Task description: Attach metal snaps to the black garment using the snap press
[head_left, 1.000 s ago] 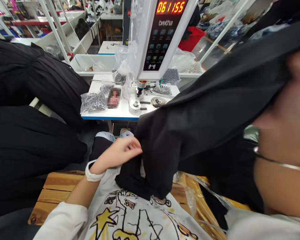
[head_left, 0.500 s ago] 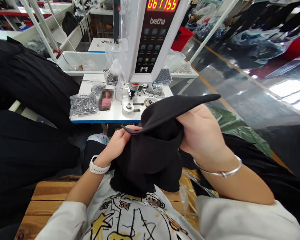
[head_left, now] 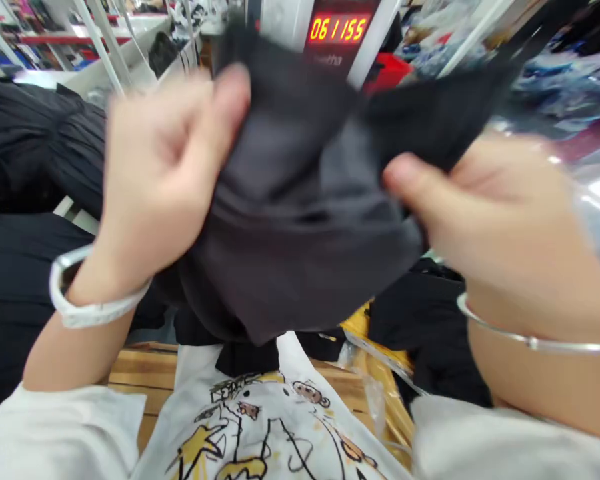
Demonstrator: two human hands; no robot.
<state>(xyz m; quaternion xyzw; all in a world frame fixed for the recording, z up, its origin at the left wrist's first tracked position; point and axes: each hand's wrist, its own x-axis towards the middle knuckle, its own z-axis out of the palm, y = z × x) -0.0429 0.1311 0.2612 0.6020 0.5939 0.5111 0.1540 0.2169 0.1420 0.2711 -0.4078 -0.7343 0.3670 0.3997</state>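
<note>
Dark grey cloth (head_left: pixel 300 220) fills our grasp: our left hand (head_left: pixel 165 167) pinches its upper edge, our right hand (head_left: pixel 485 213) clamps the other side, raised before the machine's red counter (head_left: pixel 338 29). The fabric hides the machine, so we could snag it there or lose our pinch, judging by the blur.

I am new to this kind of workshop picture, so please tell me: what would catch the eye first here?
First comes the dark fabric, bunched and raised in the middle of the view, gripped by the left hand and the right hand on either side. Above it, at the top centre, glows a red counter display reading 061155. Lower down, a white shirt with a yellow and black cartoon print shows over a wooden bench.
</note>
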